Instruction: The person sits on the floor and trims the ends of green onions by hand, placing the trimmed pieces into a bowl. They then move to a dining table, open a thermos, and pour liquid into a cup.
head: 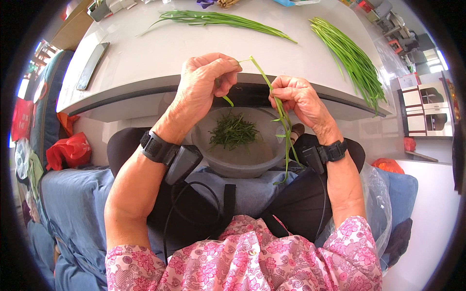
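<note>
Between thumb and fingers, my right hand [299,96] holds a few garlic chive stalks [259,68], pale end up and leaves hanging down past the knee. My left hand [205,78] pinches a thin strip at the stalk's pale tip, and the strip stretches between them. A short green leaf piece [228,100] sticks out below the left fingers. Under both hands, a grey plastic basin [233,171] sits between the knees with a heap of green chive scraps [233,131] inside.
On the white table [153,58], a loose bunch of chives [222,20] lies at the back and a thicker bundle [351,62] at the right. A smartphone [93,66] rests at the left. A red plastic bag [71,151] is beside the blue-covered sofa [76,196].
</note>
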The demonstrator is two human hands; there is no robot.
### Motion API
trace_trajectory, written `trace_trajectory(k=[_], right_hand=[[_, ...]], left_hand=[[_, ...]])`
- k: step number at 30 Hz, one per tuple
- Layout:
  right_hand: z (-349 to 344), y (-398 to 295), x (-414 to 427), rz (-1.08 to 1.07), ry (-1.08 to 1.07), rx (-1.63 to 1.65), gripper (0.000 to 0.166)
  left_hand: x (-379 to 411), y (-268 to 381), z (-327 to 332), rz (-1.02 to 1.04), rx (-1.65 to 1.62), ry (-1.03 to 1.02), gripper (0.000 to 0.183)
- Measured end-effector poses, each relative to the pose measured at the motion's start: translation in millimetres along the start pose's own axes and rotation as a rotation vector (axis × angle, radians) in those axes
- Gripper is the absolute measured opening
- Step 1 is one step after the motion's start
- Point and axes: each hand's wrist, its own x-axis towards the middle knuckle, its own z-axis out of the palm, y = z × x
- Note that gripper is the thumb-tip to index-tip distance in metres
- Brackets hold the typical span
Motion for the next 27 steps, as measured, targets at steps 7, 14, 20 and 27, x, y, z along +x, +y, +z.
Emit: trace_trajectory(k=[7,14,20,27], right_hand=[[-4.4,-0.5,1.6,-0.013,0.010,-0.005,0.013],[-7.4,5.2,8.6,-0.112,0.037,0.157,0.015],[-16.6,5.6,8.9,-0.148,0.025,0.225,0.017],[-16.8,5.6,10.0,-0.156,0.063,0.234,0.014]], left_hand=[[0.7,4.5,-5.4,-0.020,0.037,-0.024,0.017],[-9.4,-5.5,5.8,-0.032,0.564,-0.269,0.025],[-8.4,-31.3,7.8,0.122,0.857,-0.320,0.020],[-10.2,-35.3,12.1,0.308,1.044,-0.352,0.016]])
